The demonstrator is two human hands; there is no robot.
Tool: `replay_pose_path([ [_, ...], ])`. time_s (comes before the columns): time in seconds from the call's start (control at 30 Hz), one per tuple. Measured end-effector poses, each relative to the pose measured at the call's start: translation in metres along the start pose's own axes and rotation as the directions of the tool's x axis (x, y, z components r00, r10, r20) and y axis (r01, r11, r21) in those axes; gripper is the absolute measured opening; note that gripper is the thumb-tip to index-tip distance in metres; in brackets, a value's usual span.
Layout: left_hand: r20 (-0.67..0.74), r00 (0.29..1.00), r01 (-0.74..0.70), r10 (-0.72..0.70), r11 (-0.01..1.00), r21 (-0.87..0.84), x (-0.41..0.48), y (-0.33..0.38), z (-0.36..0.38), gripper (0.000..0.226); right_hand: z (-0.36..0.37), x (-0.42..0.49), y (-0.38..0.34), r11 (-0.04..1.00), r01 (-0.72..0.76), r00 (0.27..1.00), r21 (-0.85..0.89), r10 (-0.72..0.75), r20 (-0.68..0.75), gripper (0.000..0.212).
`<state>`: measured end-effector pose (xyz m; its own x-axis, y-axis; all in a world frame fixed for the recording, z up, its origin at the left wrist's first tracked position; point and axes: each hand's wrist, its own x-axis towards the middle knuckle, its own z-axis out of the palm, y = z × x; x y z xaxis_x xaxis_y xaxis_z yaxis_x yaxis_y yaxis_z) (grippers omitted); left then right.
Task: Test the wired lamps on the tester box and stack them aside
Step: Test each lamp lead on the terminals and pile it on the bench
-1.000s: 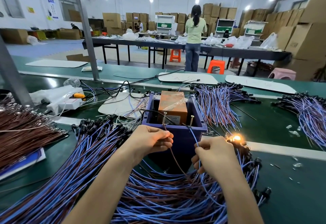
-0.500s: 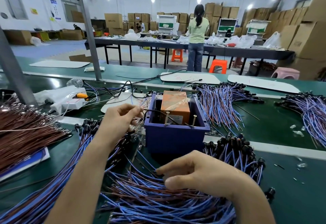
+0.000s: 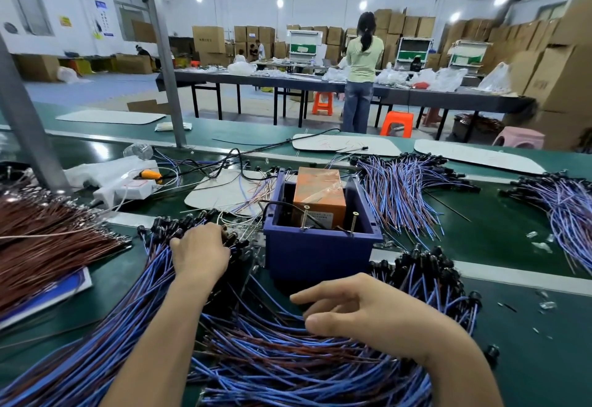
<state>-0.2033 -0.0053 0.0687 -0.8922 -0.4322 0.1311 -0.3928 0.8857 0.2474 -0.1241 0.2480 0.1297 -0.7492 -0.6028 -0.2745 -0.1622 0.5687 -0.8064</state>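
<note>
The tester box is a blue bin (image 3: 320, 256) holding an orange box (image 3: 320, 189), with two upright screws (image 3: 303, 217) at its near edge. Left of the bin, my left hand (image 3: 198, 253) lies on the black heads of a pile of blue-wired lamps (image 3: 105, 326). Its fingers curl down onto a lamp head, and the fingertips are hidden. In front of the bin, my right hand (image 3: 368, 313) hovers over the wire ends of the near lamp pile (image 3: 288, 362). Its thumb and forefinger are extended, touching the wires and gripping nothing. No lamp is lit.
More lamp bundles lie behind the bin (image 3: 397, 192) and at the far right (image 3: 563, 201). Black lamp heads (image 3: 426, 272) crowd the bin's right side. Brown wires (image 3: 41, 246) fill the left, with a white power strip (image 3: 128, 189) behind. A metal pole (image 3: 163, 54) stands at the back left.
The lit lamp has gone from the screws. My left hand swung left and dropped onto the left pile's lamp heads. My right hand lowered over the near wires and spread its fingers.
</note>
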Motion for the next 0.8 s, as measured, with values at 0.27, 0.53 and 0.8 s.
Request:
replay_pose_path([
  [0.27,-0.079,0.997,0.001,0.002,0.999,0.042,-0.005,0.003,0.004,0.015,0.000,0.001,0.001,1.000,0.009,1.000,-0.006,-0.009,-0.003,0.029],
  [0.53,-0.190,0.981,-0.074,-0.047,0.807,-0.586,-0.004,0.003,-0.030,0.008,0.000,0.000,0.000,0.999,0.041,0.994,-0.020,-0.042,-0.098,0.033],
  [0.8,-0.307,0.889,-0.419,0.340,0.332,-0.845,-0.057,0.036,-0.090,0.014,0.002,0.001,-0.006,0.926,0.364,0.900,0.096,-0.324,-0.292,0.044],
])
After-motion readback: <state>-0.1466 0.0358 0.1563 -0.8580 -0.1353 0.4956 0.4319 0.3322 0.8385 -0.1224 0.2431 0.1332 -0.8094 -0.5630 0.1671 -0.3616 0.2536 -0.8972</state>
